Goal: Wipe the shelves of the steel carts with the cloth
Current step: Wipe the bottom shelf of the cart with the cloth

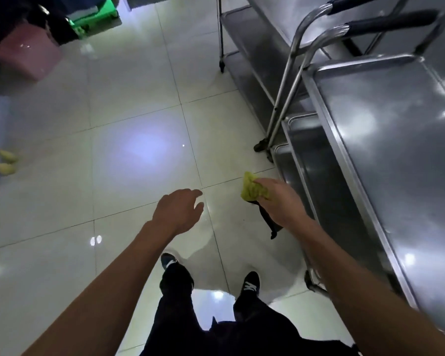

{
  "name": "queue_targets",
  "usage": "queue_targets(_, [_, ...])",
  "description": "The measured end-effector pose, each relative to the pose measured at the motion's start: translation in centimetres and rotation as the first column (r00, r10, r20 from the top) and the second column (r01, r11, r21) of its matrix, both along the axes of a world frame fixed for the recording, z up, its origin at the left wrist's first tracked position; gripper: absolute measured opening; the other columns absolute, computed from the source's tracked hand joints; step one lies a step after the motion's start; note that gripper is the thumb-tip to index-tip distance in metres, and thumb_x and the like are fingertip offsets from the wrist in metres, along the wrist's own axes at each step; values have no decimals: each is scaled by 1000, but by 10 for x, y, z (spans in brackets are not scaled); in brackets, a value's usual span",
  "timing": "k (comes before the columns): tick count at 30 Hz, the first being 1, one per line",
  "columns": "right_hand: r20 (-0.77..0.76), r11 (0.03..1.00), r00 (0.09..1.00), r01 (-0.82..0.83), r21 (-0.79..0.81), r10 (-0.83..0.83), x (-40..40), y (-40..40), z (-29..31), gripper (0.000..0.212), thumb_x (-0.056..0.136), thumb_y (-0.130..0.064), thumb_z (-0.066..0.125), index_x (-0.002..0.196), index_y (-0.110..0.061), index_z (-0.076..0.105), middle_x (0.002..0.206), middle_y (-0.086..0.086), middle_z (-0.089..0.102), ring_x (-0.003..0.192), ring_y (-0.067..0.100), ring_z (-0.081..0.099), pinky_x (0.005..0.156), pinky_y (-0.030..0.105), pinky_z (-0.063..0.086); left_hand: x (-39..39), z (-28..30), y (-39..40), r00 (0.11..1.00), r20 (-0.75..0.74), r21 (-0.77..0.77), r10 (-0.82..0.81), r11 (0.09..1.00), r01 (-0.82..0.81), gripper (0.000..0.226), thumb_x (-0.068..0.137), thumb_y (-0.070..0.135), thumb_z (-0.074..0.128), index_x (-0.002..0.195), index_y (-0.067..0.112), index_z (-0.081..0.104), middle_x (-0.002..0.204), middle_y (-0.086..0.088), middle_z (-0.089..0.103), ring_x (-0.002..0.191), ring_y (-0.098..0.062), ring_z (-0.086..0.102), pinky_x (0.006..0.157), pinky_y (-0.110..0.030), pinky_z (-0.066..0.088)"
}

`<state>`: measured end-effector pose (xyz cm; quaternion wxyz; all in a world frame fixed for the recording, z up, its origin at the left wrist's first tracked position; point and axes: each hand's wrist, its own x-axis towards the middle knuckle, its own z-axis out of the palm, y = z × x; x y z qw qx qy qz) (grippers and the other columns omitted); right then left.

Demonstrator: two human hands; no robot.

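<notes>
Cloth (pixel 254 189), yellow-green and bunched up, sits in the right hand (pixel 280 201), fingers curled round it, with a dark strip of fabric dangling below the palm. That hand hangs in the air just beside the near steel cart (pixel 385 140), out past the rim of its lower shelves and not touching any steel. Left hand (pixel 179 210) is further from the cart, over the tiled floor (pixel 129 104), fingers loose and spread, holding nothing at all.

The near cart fills the right side: a broad, shiny top shelf (pixel 396 129) with a raised rim, and two lower shelves (pixel 316 160) peeking out beneath it on the side facing the floor. Beyond the cart's far end stand curved tube handles with dark grips (pixel 385 24), and past them a second steel cart (pixel 252 34) runs away toward the top of the view. One castor (pixel 310 280) of the near cart shows close to the person's shoes (pixel 251 283), which are dark with white marks.

Well away from the cart, across the glossy floor, sit a pink tub (pixel 27 56), something green (pixel 98 14) behind it, and a pair of pale yellow shoes (pixel 4 163) at the far edge.
</notes>
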<state>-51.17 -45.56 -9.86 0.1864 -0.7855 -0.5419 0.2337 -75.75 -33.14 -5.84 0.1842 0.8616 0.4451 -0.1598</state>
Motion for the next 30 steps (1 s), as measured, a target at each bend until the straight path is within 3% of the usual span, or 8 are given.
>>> queue_targets(2, [-1, 995, 995, 95, -19, -95, 3, 16, -9, 24, 85, -13, 62, 106, -24, 67, 90, -3, 68, 77, 20, 64, 63, 35, 53, 5, -9, 33, 999, -14, -33, -42, 999, 41, 45, 102, 43, 42, 145, 29, 47, 137, 4, 58, 127, -20, 52, 103, -41, 43])
queue_targets(7, [-47, 935, 940, 330, -128, -338, -7, 45, -16, 29, 92, -24, 61, 121, -29, 63, 112, -3, 68, 97, 22, 64, 82, 42, 55, 13, -30, 118, 980, -7, -105, -200, 974, 198, 45, 102, 42, 42, 145, 30, 46, 136, 6, 58, 128, -18, 50, 102, -37, 42])
queue_targets(10, [-104, 851, 852, 490, -188, -513, -16, 56, -22, 19, 94, -28, 60, 112, -25, 66, 103, 0, 70, 92, 23, 66, 83, 46, 56, 28, -44, 164, 953, 23, -124, -302, 945, 303, 44, 102, 42, 44, 144, 29, 48, 132, 6, 60, 126, -17, 52, 98, -35, 43])
queue_targets(15, [-92, 705, 702, 687, -176, -706, -22, 71, -51, 23, 94, -32, 63, 117, -33, 65, 105, -10, 69, 92, 13, 65, 77, 32, 53, 88, -72, 209, 862, 57, -142, -503, 851, 506, 43, 101, 39, 45, 142, 28, 51, 127, 4, 62, 121, -19, 55, 97, -37, 46])
queue_targets(17, [-114, 662, 653, 731, -167, -749, -18, 81, -72, 33, 92, -25, 66, 125, -26, 63, 115, -5, 69, 102, 18, 64, 87, 32, 51, 119, -89, 222, 803, 34, -145, -594, 792, 593, 44, 101, 39, 44, 144, 28, 49, 126, 3, 62, 120, -20, 55, 96, -37, 46])
queue_targets(24, [-101, 597, 591, 769, -227, -800, 26, 144, -178, 42, 92, -26, 64, 133, -30, 57, 126, -7, 64, 111, 17, 58, 94, 38, 51, 231, -172, 275, 640, 35, -63, -768, 638, 768, 42, 99, 34, 46, 139, 23, 51, 132, -1, 58, 119, -24, 53, 92, -41, 48])
queue_targets(30, [-126, 558, 544, 812, -171, -830, 52, 191, -253, 45, 91, -22, 63, 134, -32, 55, 134, -9, 59, 117, 15, 57, 95, 38, 52, 275, -259, 283, 471, -41, -129, -881, 472, 872, 39, 100, 30, 43, 137, 20, 51, 131, -4, 57, 119, -25, 51, 94, -42, 45])
